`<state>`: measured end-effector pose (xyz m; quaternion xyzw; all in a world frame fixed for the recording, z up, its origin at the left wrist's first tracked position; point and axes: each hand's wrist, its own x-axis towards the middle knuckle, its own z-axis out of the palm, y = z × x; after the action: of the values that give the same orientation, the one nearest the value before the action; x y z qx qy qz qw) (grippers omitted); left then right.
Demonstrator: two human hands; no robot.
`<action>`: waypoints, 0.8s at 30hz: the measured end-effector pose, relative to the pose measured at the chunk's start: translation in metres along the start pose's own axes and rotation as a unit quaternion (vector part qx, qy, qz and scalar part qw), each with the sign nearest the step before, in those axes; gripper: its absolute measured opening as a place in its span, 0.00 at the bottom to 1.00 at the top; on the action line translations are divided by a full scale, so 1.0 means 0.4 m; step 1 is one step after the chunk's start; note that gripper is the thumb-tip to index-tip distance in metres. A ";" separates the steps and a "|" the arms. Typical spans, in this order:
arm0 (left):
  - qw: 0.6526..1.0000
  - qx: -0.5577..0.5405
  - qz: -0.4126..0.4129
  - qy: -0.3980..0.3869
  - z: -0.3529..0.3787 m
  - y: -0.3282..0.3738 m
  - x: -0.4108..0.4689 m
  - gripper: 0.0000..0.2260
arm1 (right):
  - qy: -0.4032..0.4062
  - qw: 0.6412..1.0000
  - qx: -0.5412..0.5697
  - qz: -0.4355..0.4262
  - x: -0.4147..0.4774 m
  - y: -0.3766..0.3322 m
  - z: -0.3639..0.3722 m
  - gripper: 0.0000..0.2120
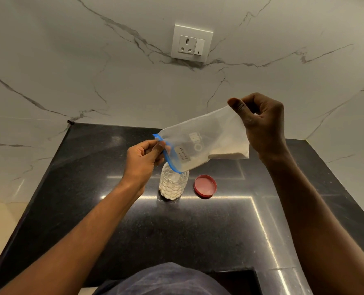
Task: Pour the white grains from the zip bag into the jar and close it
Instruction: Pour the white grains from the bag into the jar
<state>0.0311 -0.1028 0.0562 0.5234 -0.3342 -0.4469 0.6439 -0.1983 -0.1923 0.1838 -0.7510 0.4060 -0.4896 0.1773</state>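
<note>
A clear zip bag (206, 137) with a blue zip strip hangs tilted above the counter, its mouth pointing down over the jar. White grains lie in the bag's lower fold. My left hand (143, 159) pinches the blue zip edge at the mouth. My right hand (262, 124) holds the bag's raised bottom corner. The clear patterned jar (172, 185) stands upright under the bag's mouth, mostly full of white grains, with no lid on. Its red lid (205, 186) lies flat on the counter just right of the jar.
The black stone counter (176, 231) is bounded by white marble walls behind and on both sides. A wall socket (191, 44) sits high on the back wall. The counter's front edge is near my body.
</note>
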 end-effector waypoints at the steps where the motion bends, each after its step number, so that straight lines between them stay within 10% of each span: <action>1: 1.000 0.002 0.003 -0.002 0.000 -0.001 -0.001 0.05 | 0.001 1.000 0.001 0.002 0.001 0.000 0.000 0.13; 24: 1.000 -0.013 -0.001 0.018 -0.008 -0.018 0.009 0.08 | -0.040 0.999 0.019 0.005 0.002 -0.002 0.000 0.11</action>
<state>0.0335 -0.1052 0.0484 0.5235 -0.3162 -0.4425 0.6558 -0.1977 -0.1925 0.1849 -0.7647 0.3927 -0.4658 0.2101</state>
